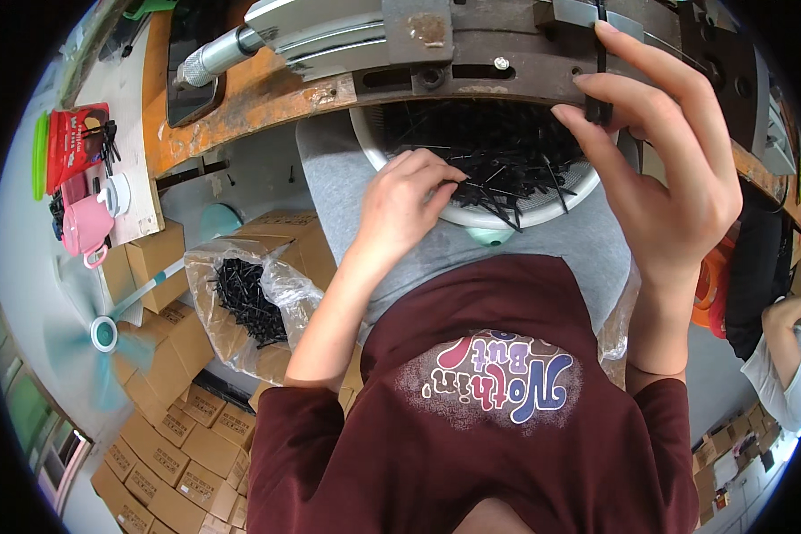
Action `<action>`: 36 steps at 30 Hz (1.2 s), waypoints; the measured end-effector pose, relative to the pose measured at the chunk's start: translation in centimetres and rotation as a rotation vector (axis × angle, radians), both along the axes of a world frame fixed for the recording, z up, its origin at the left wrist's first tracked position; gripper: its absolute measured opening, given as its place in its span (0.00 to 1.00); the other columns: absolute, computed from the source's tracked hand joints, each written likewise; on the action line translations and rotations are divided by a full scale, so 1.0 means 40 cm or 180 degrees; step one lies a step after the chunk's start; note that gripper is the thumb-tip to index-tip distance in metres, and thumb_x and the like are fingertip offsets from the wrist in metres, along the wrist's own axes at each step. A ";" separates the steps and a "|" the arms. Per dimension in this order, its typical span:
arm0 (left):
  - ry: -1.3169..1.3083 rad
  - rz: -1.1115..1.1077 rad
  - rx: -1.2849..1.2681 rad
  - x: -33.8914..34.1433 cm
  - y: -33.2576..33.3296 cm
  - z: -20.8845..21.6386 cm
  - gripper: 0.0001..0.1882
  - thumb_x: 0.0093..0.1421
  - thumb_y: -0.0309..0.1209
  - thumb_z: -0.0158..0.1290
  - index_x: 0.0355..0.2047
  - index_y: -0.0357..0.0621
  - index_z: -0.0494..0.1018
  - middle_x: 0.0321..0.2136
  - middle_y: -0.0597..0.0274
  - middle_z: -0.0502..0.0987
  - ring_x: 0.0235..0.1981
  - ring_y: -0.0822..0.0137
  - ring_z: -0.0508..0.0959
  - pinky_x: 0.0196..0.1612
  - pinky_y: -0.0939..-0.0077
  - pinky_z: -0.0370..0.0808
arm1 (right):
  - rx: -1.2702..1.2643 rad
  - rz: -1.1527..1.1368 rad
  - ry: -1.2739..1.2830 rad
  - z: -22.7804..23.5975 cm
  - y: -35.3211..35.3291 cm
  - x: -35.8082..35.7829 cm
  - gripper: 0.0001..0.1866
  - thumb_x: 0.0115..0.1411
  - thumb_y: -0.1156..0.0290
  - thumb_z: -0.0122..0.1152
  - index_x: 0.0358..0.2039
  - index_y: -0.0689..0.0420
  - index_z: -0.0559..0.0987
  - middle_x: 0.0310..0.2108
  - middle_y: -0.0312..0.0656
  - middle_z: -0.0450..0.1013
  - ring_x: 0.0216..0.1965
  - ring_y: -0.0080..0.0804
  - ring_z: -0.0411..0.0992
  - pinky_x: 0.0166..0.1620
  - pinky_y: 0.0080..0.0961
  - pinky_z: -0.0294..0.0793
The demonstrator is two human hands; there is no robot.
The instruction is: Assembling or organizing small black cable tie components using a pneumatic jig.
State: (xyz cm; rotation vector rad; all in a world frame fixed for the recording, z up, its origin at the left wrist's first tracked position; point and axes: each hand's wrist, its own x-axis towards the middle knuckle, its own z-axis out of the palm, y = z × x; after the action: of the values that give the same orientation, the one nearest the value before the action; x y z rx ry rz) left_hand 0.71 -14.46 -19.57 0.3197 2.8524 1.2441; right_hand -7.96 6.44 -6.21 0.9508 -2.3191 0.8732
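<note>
I see right hand (676, 160) at rod (599, 110) by rail (543, 84), left hand (405, 200) at pins (503, 182) in basin (458, 217); can't tell if either grip grasps. I'd keep rod straight, lift pins singly.

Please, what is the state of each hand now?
Left hand: fingers curled at black pieces; grip cannot be told.
Right hand: fingers at black rod; grip cannot be told.

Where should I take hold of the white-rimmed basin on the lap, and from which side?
Probably the near rim of the basin, just right of the left hand, coming from the near side. That curve lies exposed, while the workbench hides the far edge. Loose black pieces lie inside, so a level hold seems wise.
</note>
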 end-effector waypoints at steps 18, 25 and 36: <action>0.0193 0.0293 0.0685 0.004 0.079 -0.012 0.07 0.48 0.22 0.63 0.30 0.42 0.81 0.38 0.62 0.79 0.40 0.65 0.78 0.42 0.72 0.75 | -0.0297 0.0655 -0.1460 -0.155 0.114 0.198 0.15 0.38 0.72 0.78 0.27 0.58 0.80 0.38 0.45 0.77 0.30 0.32 0.76 0.29 0.24 0.75; -0.0888 0.1348 0.2738 0.024 0.025 0.075 0.10 0.62 0.22 0.56 0.44 0.33 0.75 0.39 0.52 0.80 0.36 0.66 0.82 0.39 0.78 0.77 | 0.0880 -0.0039 -0.1333 -0.306 0.135 0.164 0.15 0.43 0.71 0.72 0.32 0.58 0.78 0.42 0.38 0.75 0.36 0.39 0.76 0.35 0.31 0.76; -0.2809 0.0570 0.3027 0.091 0.090 0.179 0.13 0.71 0.33 0.42 0.43 0.40 0.73 0.22 0.71 0.71 0.19 0.82 0.68 0.23 0.90 0.65 | -0.1694 -0.0074 -0.4344 -0.188 0.084 0.196 0.11 0.60 0.72 0.64 0.42 0.61 0.81 0.30 0.36 0.77 0.25 0.15 0.70 0.28 0.14 0.69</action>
State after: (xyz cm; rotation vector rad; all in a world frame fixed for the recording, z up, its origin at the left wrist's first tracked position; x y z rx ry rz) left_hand 4.35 -10.88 -12.41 -0.4115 1.4674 2.0190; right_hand -0.14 9.79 -13.72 -0.0303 -2.6873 2.4986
